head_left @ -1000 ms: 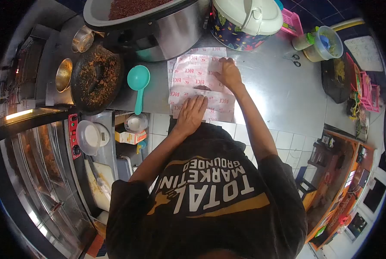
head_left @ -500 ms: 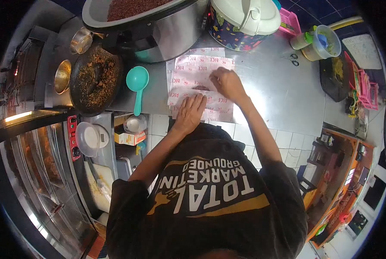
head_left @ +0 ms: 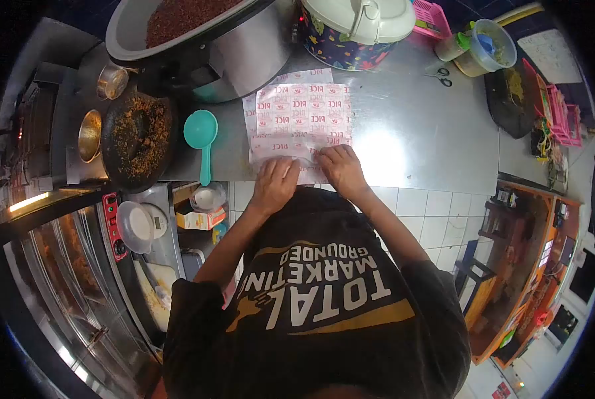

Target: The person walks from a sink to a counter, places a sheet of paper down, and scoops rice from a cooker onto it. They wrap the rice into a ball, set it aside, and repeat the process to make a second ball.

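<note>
Little shows beneath your left hand [head_left: 275,183] and right hand [head_left: 341,169], so I cannot tell whether either grip pinches; both bend over the near end of the printed paper [head_left: 302,113] on the desk [head_left: 424,110].

The left hand [head_left: 275,184] and right hand [head_left: 341,167] are covering portions of the printed paper [head_left: 304,110] along its near part; both palms are facing away from view. The upper picture edge is cutting off the large cooker [head_left: 247,53] and the patterned pot [head_left: 347,50]. A bowl [head_left: 134,226] is partly obscuring the scale [head_left: 157,221]. Detail on the white sheet [head_left: 550,53] is appearing too small to read.
</note>
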`<state>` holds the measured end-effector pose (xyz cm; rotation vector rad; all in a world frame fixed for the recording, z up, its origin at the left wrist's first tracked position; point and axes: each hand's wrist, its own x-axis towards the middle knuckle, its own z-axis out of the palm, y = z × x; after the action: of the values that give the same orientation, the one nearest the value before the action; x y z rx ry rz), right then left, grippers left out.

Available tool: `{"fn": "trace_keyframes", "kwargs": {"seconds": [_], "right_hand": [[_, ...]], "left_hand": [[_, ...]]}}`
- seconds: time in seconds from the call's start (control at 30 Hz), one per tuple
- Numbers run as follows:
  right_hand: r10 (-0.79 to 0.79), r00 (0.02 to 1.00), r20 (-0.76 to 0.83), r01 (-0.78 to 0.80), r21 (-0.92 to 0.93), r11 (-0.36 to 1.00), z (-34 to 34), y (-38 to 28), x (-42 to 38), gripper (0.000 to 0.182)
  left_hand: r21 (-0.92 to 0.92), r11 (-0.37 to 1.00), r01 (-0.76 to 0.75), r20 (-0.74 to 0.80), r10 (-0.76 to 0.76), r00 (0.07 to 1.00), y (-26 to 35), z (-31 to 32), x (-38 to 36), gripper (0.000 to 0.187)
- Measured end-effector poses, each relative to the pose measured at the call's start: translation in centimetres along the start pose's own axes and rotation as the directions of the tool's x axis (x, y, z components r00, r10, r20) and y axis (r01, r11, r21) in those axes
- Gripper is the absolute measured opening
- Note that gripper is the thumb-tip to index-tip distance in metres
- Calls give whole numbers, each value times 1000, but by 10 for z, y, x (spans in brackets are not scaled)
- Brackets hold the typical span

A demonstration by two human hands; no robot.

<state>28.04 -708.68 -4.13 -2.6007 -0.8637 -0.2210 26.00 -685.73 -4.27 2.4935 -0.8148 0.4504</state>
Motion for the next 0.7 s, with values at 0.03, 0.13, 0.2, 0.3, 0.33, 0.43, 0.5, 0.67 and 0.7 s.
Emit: {"fn": "trace_keyframes", "kwargs": {"seconds": [0.03, 0.13, 0.2, 0.3, 0.33, 0.43, 0.5, 0.67, 0.7], "right_hand": [[4, 1000, 1, -4, 5, 1000, 2, -1, -1, 23], [20, 1000, 10, -20, 7, 1000, 1, -2, 1, 24], [70, 997, -23, -68, 102, 992, 3, -2, 1, 22], [213, 977, -11, -199, 316, 928, -4, -7, 4, 18], [265, 964, 11, -248, 396, 884, -6, -7, 8, 17], [412, 890, 195, -456, 370, 809, 19, 16, 14, 17], [484, 865, 130, -496, 352, 793, 28, 19, 22, 14], [441, 897, -38, -442, -32, 897, 22, 14, 33, 17], [386, 922, -25, -387, -64, 920, 19, 15, 34, 18]], "left_hand": [[57, 998, -7, 10, 6, 1000, -3, -2, 0, 31], [184, 983, -17, 50, 8, 999, -11, -28, 31, 31], [77, 997, 0, 194, -15, 981, -31, -21, 27, 25], [-146, 988, 53, 195, -24, 980, -46, -13, 20, 18], [-230, 971, 67, 162, -30, 986, -50, -11, 20, 16], [-374, 840, 393, 366, -256, 895, -67, 5, 20, 13], [-327, 808, 489, 331, -387, 861, -71, 12, 28, 13], [38, 892, 449, 257, -443, 859, -54, 9, 49, 18], [55, 924, 379, 270, -380, 885, -60, 10, 47, 18]]}}
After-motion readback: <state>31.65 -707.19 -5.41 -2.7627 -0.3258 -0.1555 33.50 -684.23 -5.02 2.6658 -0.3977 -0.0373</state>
